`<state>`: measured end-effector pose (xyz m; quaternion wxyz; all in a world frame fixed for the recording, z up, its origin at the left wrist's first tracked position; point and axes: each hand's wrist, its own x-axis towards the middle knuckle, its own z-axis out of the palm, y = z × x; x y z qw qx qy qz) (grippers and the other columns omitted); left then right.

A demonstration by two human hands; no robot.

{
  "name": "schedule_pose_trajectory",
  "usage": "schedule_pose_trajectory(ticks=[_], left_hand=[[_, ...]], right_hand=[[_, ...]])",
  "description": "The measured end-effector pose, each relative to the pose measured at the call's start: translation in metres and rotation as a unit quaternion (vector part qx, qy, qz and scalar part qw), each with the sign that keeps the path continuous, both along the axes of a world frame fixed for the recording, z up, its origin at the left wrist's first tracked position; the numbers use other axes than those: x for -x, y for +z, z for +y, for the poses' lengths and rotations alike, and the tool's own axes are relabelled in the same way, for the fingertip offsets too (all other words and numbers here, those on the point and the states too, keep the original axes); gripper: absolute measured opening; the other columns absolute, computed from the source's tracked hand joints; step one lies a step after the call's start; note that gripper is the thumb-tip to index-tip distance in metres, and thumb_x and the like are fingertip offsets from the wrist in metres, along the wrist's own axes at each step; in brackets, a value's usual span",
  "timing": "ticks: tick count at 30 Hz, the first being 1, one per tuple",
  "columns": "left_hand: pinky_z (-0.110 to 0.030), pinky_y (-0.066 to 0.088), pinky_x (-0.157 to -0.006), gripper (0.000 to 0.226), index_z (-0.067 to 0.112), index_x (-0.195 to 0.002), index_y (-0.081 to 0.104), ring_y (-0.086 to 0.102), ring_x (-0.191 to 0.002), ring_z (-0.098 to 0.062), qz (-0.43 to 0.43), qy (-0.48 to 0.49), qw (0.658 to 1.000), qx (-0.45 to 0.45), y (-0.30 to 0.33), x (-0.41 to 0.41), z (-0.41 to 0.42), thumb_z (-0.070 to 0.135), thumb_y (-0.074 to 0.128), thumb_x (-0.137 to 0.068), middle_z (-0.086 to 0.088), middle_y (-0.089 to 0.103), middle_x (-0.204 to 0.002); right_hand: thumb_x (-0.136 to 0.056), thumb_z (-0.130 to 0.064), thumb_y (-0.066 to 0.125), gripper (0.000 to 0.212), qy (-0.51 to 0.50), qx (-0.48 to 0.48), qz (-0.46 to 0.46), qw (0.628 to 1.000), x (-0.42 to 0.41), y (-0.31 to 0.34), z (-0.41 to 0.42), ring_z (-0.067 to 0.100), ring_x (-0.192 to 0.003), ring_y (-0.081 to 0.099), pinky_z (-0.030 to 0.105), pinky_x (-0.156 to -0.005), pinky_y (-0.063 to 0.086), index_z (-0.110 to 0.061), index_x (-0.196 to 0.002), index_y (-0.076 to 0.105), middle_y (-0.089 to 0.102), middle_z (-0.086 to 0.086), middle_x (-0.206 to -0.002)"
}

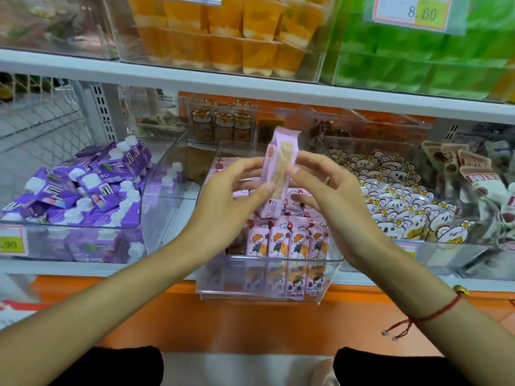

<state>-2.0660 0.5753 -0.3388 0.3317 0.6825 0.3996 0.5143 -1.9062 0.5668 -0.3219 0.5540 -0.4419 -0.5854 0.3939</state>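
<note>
Pink snack packet held upright over the bin
The left hand (237, 188) and right hand (326, 188) pinched the pink packet (278, 174) between curled fingertips above the clear bin (267, 285) at the shelf's front edge.

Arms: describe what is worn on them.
No sleeves or gloves on the left hand or right hand. The right wrist wears a thin red cord bracelet with a gold bead and small pale beads on its loose ends.
</note>
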Motion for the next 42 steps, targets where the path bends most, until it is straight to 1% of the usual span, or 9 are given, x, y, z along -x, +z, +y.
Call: schedule_pose_trajectory(ticks=[5, 9, 14, 19, 23, 28, 33, 38, 42], left_hand=[[-0.011, 0.052, -0.064, 0.025, 0.022, -0.113, 0.069, 0.070, -0.088, 0.001, -0.106, -0.112, 0.958, 0.242, 0.008, 0.002, -0.002, 0.033, 0.055, -0.095, 0.009, 0.075, -0.098], [-0.012, 0.053, -0.061, 0.020, 0.020, -0.099, 0.073, 0.071, -0.079, -0.001, -0.130, -0.123, 0.941, 0.288, 0.008, 0.003, 0.000, 0.032, 0.059, -0.093, 0.006, 0.076, -0.093], [-0.021, 0.056, -0.079, 0.022, 0.023, -0.113, 0.066, 0.069, -0.099, -0.006, -0.091, -0.113, 0.961, 0.234, 0.006, 0.007, 0.002, 0.022, 0.062, -0.091, 0.006, 0.074, -0.104], [-0.011, 0.048, -0.089, 0.040, 0.016, -0.115, 0.060, 0.063, -0.107, -0.002, -0.046, -0.054, 0.994, 0.087, 0.012, 0.008, 0.000, -0.008, 0.063, -0.083, 0.002, 0.067, -0.116], [-0.018, 0.044, -0.101, 0.042, 0.010, -0.118, 0.058, 0.061, -0.112, -0.007, -0.037, -0.060, 0.996, 0.053, 0.013, 0.008, -0.002, -0.013, 0.062, -0.083, -0.004, 0.064, -0.121], [-0.016, 0.048, -0.095, 0.042, 0.008, -0.115, 0.058, 0.064, -0.105, -0.006, -0.040, -0.054, 0.996, 0.061, 0.012, 0.009, 0.000, -0.011, 0.067, -0.079, -0.004, 0.066, -0.117], [-0.025, 0.054, -0.090, 0.043, 0.013, -0.119, 0.057, 0.065, -0.105, -0.006, -0.105, -0.007, 0.991, 0.087, 0.010, 0.011, 0.003, 0.010, 0.074, -0.079, 0.001, 0.067, -0.115], [-0.029, 0.058, -0.083, 0.051, 0.013, -0.121, 0.053, 0.067, -0.104, -0.011, -0.149, 0.027, 0.981, 0.121, 0.006, 0.005, 0.002, 0.024, 0.077, -0.077, 0.000, 0.066, -0.117], [-0.011, 0.050, -0.082, 0.071, 0.025, -0.134, 0.038, 0.059, -0.113, 0.000, -0.135, 0.026, 0.990, 0.038, 0.010, 0.008, 0.001, 0.015, 0.077, -0.076, 0.008, 0.051, -0.132]], right_hand=[[-0.085, -0.028, 0.068, 0.021, -0.025, 0.031, -0.005, 0.999, -0.001, -0.002, 0.001, 0.005, -0.070, 0.066, 0.016, -0.063, 0.051, -0.014, -0.101, 0.068, 0.070, 0.002, -0.094], [-0.086, -0.026, 0.068, 0.021, -0.028, 0.043, -0.006, 0.999, 0.000, -0.002, 0.002, 0.001, -0.059, 0.062, 0.012, -0.055, 0.047, -0.011, -0.100, 0.066, 0.066, 0.002, -0.087], [-0.089, -0.020, 0.065, 0.034, 0.006, 0.041, -0.036, 0.998, -0.004, -0.003, 0.004, 0.009, -0.085, 0.069, 0.025, -0.078, 0.056, -0.022, -0.122, 0.057, 0.068, -0.001, -0.103], [-0.083, 0.001, 0.068, 0.036, 0.059, -0.067, -0.075, 0.993, -0.006, -0.002, -0.001, 0.006, -0.103, 0.065, 0.018, -0.087, 0.051, -0.024, -0.107, 0.063, 0.068, -0.005, -0.109], [-0.081, 0.003, 0.069, 0.035, 0.073, -0.095, -0.071, 0.990, -0.006, -0.002, -0.001, 0.007, -0.105, 0.063, 0.016, -0.085, 0.049, -0.024, -0.103, 0.062, 0.069, -0.005, -0.106], [-0.081, 0.003, 0.069, 0.036, 0.076, -0.104, -0.077, 0.989, -0.004, -0.002, -0.002, 0.003, -0.104, 0.063, 0.012, -0.084, 0.048, -0.025, -0.104, 0.063, 0.069, -0.012, -0.102], [-0.084, -0.006, 0.070, 0.063, 0.072, -0.100, -0.151, 0.981, -0.002, -0.007, -0.002, 0.002, -0.116, 0.055, 0.023, -0.096, 0.047, -0.028, -0.138, 0.044, 0.060, -0.008, -0.126], [-0.088, -0.009, 0.066, 0.037, 0.035, -0.141, -0.159, 0.976, 0.004, -0.008, -0.003, 0.004, -0.109, 0.058, 0.022, -0.088, 0.050, -0.021, -0.123, 0.058, 0.064, -0.010, -0.117], [-0.091, -0.009, 0.061, 0.025, 0.050, -0.104, -0.137, 0.984, -0.001, -0.004, 0.000, -0.001, -0.103, 0.060, 0.025, -0.083, 0.052, -0.022, -0.113, 0.062, 0.066, -0.009, -0.114]])
